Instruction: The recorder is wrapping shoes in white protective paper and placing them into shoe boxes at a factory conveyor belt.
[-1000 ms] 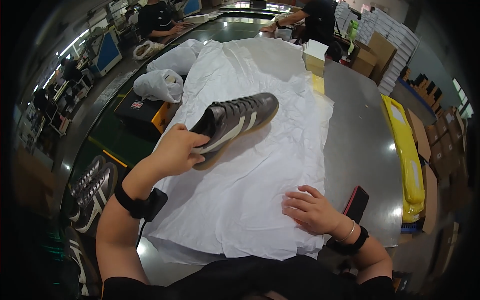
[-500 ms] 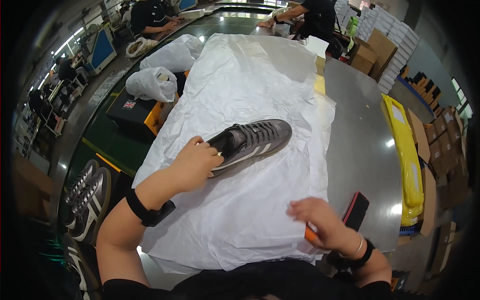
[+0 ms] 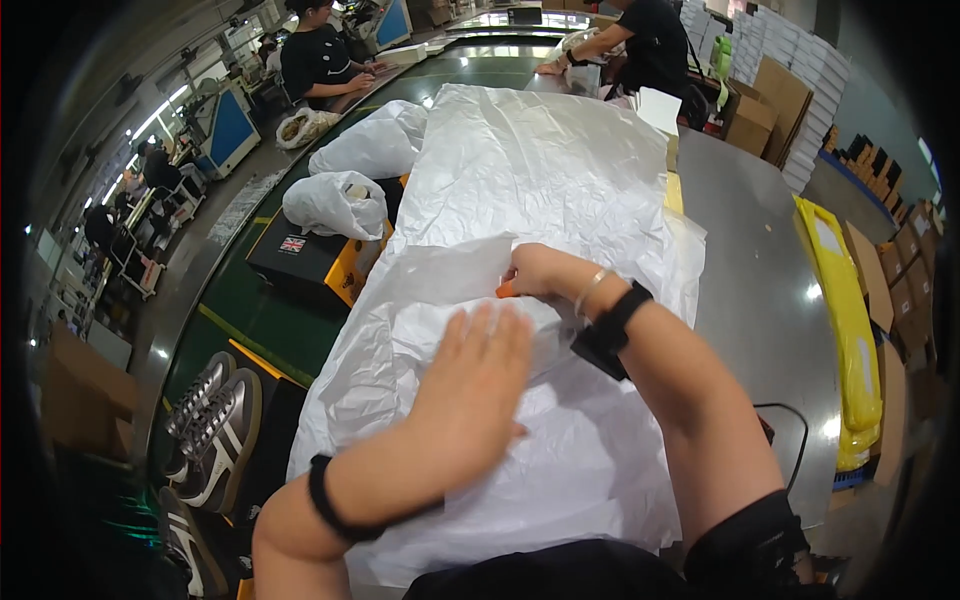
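White wrapping paper (image 3: 570, 440) lies in sheets before me, its upper layer folded over a bulge in the middle. The grey shoe seen earlier is now hidden. My left hand (image 3: 465, 385) is flat and slightly blurred over the folded paper, fingers stretched out; whether it presses on the paper I cannot tell. Just beyond it, my right hand (image 3: 540, 270) is closed on the paper's raised edge. Something small and orange (image 3: 506, 289) shows at its thumb, perhaps a finger cover.
Grey sneakers with pale stripes (image 3: 225, 430) stand at the left on dark boxes. Behind them are a black-and-orange shoebox (image 3: 300, 255) and white-wrapped bundles (image 3: 335, 205). A yellow-wrapped package (image 3: 845, 330) lies right of the metal table (image 3: 745, 260). Two people work at the far end.
My left hand has left the shoe and now lies over the paper. My right hand has moved up and left from the near right, folding the paper over the shoe.
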`<state>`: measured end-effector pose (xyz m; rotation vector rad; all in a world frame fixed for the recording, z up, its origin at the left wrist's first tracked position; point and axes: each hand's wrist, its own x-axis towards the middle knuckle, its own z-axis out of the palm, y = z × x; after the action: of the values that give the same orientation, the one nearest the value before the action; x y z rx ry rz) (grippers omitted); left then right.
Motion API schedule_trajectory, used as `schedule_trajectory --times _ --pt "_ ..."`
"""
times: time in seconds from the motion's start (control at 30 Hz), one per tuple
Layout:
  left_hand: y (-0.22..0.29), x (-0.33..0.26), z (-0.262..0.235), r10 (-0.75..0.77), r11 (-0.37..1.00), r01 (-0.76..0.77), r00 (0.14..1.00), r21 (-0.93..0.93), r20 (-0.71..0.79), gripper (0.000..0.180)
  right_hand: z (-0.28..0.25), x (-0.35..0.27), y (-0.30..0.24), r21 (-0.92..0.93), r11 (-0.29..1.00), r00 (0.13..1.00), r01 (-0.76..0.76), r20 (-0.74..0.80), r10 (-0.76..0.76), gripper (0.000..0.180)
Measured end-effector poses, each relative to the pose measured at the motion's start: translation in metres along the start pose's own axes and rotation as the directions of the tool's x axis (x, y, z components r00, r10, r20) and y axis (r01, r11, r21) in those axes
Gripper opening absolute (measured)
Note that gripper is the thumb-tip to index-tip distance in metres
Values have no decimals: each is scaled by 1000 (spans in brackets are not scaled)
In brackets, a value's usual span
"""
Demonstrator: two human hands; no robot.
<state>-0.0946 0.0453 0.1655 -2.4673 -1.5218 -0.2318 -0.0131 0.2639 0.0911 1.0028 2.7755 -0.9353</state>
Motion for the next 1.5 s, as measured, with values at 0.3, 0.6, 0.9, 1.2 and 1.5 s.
schedule_trajectory --times 0.3,0.6,0.9,1.2,1.5 --pt "-92 -3 35 -63 704 570 644 -424 762 84 7 -86 -52 -309 713 610 629 -372 -699 63" --pt "-15 -130 39 -595 81 669 627 -739 503 67 16 -74 -45 84 914 917 398 -80 -392 61" --pt "-34 -89 72 -545 61 370 791 -927 280 62 51 -116 -66 53 882 881 468 -109 -460 69" --pt "-150 -7 92 -277 311 746 664 -590 694 62 -10 -22 -67 -27 999 961 32 275 -23 79" --pt "-117 -36 81 -29 868 58 997 -494 67 94 19 -37 -61 -419 833 775 361 -361 -518 48"
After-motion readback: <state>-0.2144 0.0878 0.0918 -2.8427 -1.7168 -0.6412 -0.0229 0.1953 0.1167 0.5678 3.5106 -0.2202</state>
